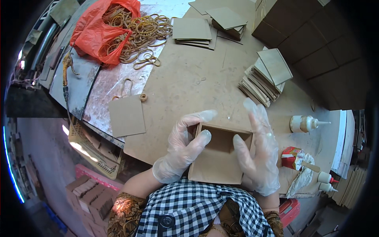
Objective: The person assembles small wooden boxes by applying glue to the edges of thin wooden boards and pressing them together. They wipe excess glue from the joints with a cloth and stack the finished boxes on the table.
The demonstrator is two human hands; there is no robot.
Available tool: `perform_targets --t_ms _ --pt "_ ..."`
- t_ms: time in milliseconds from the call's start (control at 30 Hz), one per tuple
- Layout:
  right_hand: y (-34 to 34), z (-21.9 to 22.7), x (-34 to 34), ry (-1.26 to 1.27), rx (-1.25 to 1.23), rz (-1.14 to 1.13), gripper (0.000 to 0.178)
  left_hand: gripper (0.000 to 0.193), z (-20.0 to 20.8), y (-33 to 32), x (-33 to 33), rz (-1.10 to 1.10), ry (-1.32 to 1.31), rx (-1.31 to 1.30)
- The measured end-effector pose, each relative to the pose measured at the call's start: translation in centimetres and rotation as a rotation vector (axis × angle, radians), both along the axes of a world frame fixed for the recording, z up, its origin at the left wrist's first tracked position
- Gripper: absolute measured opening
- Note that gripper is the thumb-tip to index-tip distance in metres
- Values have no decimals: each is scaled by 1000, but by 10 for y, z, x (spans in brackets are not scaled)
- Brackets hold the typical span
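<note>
I see the left hand (181,146) clamped on an open brown box (217,160) at the tan worktable's (185,83) near edge; the right hand (260,152) straddles its wall, grip unclear. Rubber bands (156,29) lie far left, stacked cartons (316,51) right.

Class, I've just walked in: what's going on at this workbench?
A person in thin translucent gloves is handling an open brown rectangular box. The left hand grips its left wall, thumb inside; the right hand lies along its right side, thumb over the opening. Nearby are a white plastic bottle and a stack of flat tan panels.
</note>
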State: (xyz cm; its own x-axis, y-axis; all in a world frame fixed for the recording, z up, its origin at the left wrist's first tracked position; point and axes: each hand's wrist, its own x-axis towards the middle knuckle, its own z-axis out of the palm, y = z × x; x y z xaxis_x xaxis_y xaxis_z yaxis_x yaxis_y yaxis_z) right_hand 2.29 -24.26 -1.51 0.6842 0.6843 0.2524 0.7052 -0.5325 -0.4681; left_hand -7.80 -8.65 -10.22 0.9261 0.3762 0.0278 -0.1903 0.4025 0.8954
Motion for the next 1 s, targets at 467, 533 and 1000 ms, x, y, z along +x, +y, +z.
perform_targets --t_ms 467,533,1000 --pt "7 -31 7 69 28 200 58 35 -12 -1 -2 34 -70 41" --pt "7 -33 7 30 20 208 59 35 -11 -1 -1 31 -75 41" --pt "6 -29 1 29 8 188 39 31 1 -4 -1 17 20 -61"
